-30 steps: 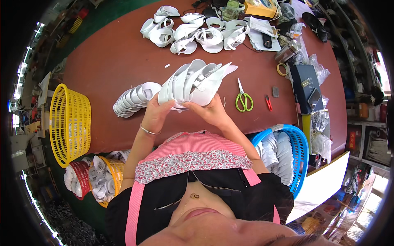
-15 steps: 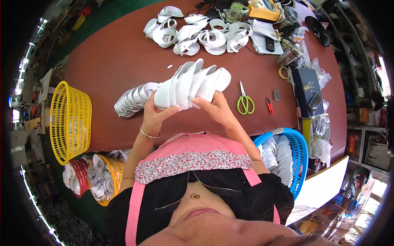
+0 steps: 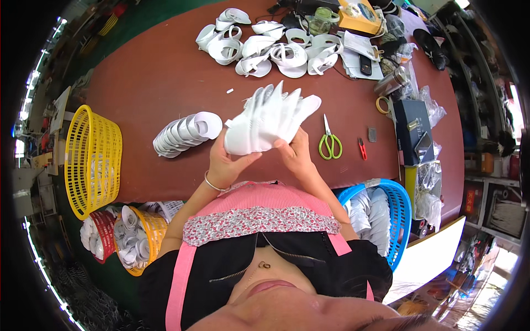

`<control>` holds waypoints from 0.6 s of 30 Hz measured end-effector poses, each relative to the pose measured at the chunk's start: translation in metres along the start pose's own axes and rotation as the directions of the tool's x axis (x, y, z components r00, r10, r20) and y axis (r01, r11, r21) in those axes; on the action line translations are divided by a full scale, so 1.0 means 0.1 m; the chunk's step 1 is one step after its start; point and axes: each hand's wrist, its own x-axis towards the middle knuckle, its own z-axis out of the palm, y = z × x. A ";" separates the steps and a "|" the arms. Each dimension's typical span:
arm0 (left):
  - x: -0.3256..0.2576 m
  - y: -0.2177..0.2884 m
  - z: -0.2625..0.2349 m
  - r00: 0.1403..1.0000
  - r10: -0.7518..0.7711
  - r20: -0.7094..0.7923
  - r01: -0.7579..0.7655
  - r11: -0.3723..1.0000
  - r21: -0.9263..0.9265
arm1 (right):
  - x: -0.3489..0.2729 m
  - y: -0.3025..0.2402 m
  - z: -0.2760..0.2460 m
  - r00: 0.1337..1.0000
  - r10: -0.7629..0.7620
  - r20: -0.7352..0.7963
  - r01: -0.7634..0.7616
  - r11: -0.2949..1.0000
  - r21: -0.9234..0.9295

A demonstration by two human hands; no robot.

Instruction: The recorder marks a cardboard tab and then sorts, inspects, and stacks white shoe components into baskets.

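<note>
Head fisheye — looks steeply down, close over table [image 3: 165, 71].

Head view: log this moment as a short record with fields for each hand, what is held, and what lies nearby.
left hand: grips the near end of the bundle from the left
right hand: grips the bundle from the right
held: fanned bundle of white pieces
table: reddish brown
left of bundle: row of stacked white pieces
right of bundle: green scissors
far edge: pile of white pieces
</note>
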 end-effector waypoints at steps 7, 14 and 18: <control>0.10 -0.24 -0.19 0.985 -0.028 0.172 0.001 0.987 0.160 | 0.01 0.03 -0.05 0.951 0.238 0.199 -0.282 0.930 0.236; 0.52 -1.09 -0.56 0.944 -0.322 0.064 0.329 0.926 -0.188 | 0.11 0.85 0.03 0.751 0.544 0.374 -0.640 0.740 0.207; 0.62 -1.29 -0.63 0.873 -0.459 0.167 0.487 0.843 -0.229 | 0.09 1.28 0.21 0.698 0.619 0.360 -0.711 0.657 0.250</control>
